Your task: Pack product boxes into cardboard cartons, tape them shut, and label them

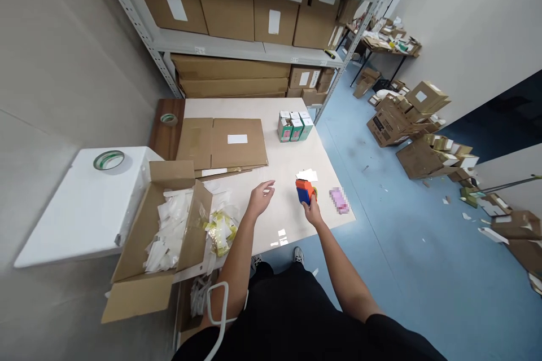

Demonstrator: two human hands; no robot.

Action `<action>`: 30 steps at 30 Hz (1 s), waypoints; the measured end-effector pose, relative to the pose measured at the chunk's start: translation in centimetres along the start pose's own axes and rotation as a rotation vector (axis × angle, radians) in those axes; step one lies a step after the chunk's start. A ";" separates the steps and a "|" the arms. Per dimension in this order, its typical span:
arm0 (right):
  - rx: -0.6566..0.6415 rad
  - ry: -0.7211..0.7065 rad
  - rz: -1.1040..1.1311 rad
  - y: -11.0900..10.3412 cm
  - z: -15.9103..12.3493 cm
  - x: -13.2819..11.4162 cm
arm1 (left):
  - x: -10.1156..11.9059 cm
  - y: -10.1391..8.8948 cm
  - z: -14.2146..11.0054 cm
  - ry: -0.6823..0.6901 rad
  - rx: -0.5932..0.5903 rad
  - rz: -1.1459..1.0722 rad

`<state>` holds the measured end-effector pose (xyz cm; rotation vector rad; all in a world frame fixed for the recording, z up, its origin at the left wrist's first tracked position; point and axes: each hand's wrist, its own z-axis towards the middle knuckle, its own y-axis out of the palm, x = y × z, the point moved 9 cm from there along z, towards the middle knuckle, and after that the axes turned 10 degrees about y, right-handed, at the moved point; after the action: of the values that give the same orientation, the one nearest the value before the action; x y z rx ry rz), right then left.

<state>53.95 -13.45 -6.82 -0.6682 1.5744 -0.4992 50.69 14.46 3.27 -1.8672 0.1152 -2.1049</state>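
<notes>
My right hand (313, 213) is wrapped round an orange and blue tape dispenser (304, 192) above the right part of the pale table (288, 161). A bit of a yellow-green roll shows at the dispenser's side. White paper slips (308, 175) lie just beyond it. My left hand (261, 197) hovers over the table with its fingers stretched out and nothing in it. Flattened cardboard boxes (239, 149), the top one with a white label, lie ahead of my left hand. Small green and white boxes (295, 127) stand grouped near the far right of the table.
An open carton (141, 225) with white plastic bags stands at the left, beside crumpled yellow and clear packaging (221, 232). A tape roll (109, 160) rests on the white foam box (80, 203). A shelf with cartons (226, 11) rises behind the table; more cartons (392, 121) lie on the floor.
</notes>
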 end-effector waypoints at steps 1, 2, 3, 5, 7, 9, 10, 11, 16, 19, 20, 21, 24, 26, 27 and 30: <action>0.004 -0.042 0.027 -0.2 -0.4 -2.0 | 1.2 -0.2 0.8 0.021 -0.010 -0.013; 0.001 -0.069 0.049 -0.3 -0.8 -3.8 | 2.5 -0.6 1.6 0.043 -0.020 -0.024; -0.007 -0.100 0.065 -0.4 -1.2 -5.7 | 3.8 -1.0 2.2 0.066 -0.033 -0.036; -0.024 -0.176 0.080 -0.8 -2.1 -9.2 | 6.4 -2.0 3.1 0.116 -0.079 -0.060; -0.047 -0.245 0.085 -1.0 -2.8 -12.3 | 9.0 -3.1 3.4 0.168 -0.163 -0.060; -0.077 -0.311 0.096 -1.2 -3.3 -14.8 | 11.0 -4.3 2.9 0.207 -0.254 -0.033; -0.093 -0.344 0.106 -1.2 -3.5 -16.0 | 11.9 -5.0 2.6 0.221 -0.289 -0.018; -0.109 -0.379 0.117 -1.3 -3.7 -17.0 | 12.6 -5.8 2.2 0.232 -0.311 -0.008; -0.219 -0.487 0.112 -0.3 -4.3 -21.2 | 14.2 -9.9 0.4 0.218 -0.257 0.009; -0.293 -0.502 0.074 0.9 -4.4 -22.9 | 13.6 -11.7 -0.6 0.182 -0.154 0.041; -0.321 -0.502 0.066 1.3 -4.3 -23.3 | 13.4 -12.4 -0.8 0.181 -0.099 0.056; -0.348 -0.497 0.061 1.8 -4.2 -23.7 | 13.2 -13.1 -1.0 0.183 -0.033 0.074; -0.413 -0.446 0.066 2.9 -3.9 -24.2 | 12.5 -15.8 -1.4 0.177 0.166 0.123; -0.453 -0.403 0.087 3.7 -3.8 -24.3 | 12.1 -17.5 -1.6 0.171 0.252 0.154; -0.476 -0.384 0.104 4.2 -3.8 -24.3 | 12.1 -18.3 -1.6 0.177 0.274 0.174; -0.510 -0.342 0.148 6.0 -3.9 -24.6 | 12.7 -19.5 -2.1 0.237 0.288 0.282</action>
<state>50.30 7.29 7.77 -0.9551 1.4123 0.1365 43.83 28.83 20.38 -1.3506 0.1158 -2.0146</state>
